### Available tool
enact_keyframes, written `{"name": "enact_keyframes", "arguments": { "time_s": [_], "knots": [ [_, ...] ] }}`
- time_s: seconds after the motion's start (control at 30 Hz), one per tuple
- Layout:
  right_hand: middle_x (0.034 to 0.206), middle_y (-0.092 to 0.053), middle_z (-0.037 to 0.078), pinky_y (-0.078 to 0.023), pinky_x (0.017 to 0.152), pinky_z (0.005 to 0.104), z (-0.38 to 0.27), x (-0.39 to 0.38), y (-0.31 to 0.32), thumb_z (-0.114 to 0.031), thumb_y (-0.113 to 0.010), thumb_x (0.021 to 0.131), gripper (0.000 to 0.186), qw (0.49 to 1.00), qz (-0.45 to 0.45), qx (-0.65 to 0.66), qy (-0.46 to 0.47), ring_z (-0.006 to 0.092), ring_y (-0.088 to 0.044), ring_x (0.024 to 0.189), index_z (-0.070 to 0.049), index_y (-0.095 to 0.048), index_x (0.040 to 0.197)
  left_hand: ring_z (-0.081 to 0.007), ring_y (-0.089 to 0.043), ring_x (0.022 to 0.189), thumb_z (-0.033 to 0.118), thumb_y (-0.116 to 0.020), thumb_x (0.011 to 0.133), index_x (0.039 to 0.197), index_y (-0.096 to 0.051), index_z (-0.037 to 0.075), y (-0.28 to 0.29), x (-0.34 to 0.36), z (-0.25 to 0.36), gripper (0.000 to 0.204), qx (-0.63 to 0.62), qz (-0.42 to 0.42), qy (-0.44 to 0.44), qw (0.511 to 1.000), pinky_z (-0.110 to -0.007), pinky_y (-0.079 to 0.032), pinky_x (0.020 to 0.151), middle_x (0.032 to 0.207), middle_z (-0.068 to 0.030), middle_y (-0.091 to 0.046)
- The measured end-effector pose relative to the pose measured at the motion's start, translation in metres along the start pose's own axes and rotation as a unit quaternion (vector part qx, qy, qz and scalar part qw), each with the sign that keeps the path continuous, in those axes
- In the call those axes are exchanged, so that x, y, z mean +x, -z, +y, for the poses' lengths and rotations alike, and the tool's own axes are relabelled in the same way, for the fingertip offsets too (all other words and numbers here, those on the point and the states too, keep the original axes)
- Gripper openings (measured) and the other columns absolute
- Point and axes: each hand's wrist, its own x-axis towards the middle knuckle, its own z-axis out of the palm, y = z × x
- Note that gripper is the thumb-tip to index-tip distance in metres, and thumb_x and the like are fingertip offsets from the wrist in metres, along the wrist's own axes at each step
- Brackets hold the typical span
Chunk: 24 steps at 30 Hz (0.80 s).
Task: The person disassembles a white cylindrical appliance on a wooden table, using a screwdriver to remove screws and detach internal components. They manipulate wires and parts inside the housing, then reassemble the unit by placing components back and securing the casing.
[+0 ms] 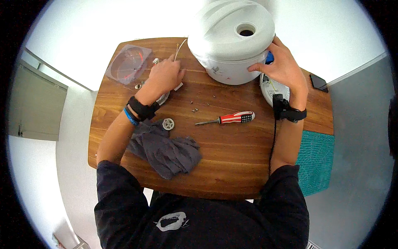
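Note:
A large white rice cooker (232, 45) with a domed lid and a round dark vent stands at the far side of the table. My right hand (284, 64) grips its right side, thumb on the front and fingers partly hidden behind. To its left, my left hand (166, 74) is low over the table with fingers curled; whatever they hold is hidden. Thin white wires (177, 50) with a ring terminal reach its fingertips. Beneath that wrist a round metallic part (163, 98) is partly covered. A round white base plate (271, 89) with wiring lies under my right wrist.
A red-and-white screwdriver (236, 118) lies mid-table, below several small screws (195, 110). Near it are a grey cloth (170, 151) and a white spoked wheel (168, 124). A clear plastic box (128, 64) sits far left, a phone (319, 83) far right, a green mat (317, 162) nearer.

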Motion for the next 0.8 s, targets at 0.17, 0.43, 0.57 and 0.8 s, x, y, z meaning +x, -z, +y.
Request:
{"name": "enact_keyframes", "arguments": {
  "time_s": [0.17,0.43,0.57,0.8],
  "knots": [
    [0.157,-0.063,0.018,-0.048,0.125,0.0488,0.0,0.002,-0.011,-0.033,-0.099,0.077,0.072,1.0,-0.019,-0.012,-0.001,0.0403,-0.058,0.147,-0.008,-0.077,0.14,-0.0481,-0.068,0.13,0.028,-0.06,0.113,0.148,-0.061,0.0,0.022,0.002,0.003,0.045,-0.085,0.16,0.023,0.983,-0.055,-0.059,0.103,0.15,-0.0278,-0.066],
    [0.158,-0.062,0.02,-0.048,0.124,0.0496,-0.014,0.01,-0.03,-0.036,-0.098,0.078,0.075,1.0,-0.003,-0.021,0.011,0.043,-0.057,0.146,-0.008,-0.075,0.143,-0.0511,-0.064,0.138,0.04,-0.062,0.115,0.162,-0.052,0.009,0.082,-0.005,0.049,0.057,-0.19,0.309,-0.105,0.926,-0.054,-0.057,0.11,0.164,-0.0319,-0.052],
    [0.158,-0.061,0.022,-0.048,0.124,0.0507,-0.027,0.013,-0.043,-0.039,-0.098,0.078,0.08,0.999,0.008,-0.025,0.022,0.0461,-0.057,0.145,-0.009,-0.071,0.148,-0.0543,-0.053,0.15,0.049,-0.075,0.106,0.17,-0.047,0.019,0.09,-0.005,0.072,0.076,-0.136,0.253,-0.117,0.951,-0.056,-0.052,0.118,0.177,-0.0322,-0.035],
    [0.16,-0.06,0.021,-0.05,0.122,0.0534,-0.035,0.011,-0.051,-0.042,-0.097,0.081,0.085,0.999,-0.012,-0.042,0.011,0.047,-0.053,0.15,-0.008,-0.067,0.152,-0.0543,-0.045,0.156,0.05,-0.089,0.094,0.166,-0.053,0.016,0.08,0.008,0.067,0.087,-0.096,0.236,-0.121,0.96,-0.057,-0.05,0.122,0.178,-0.0336,-0.03]
  ]
}}
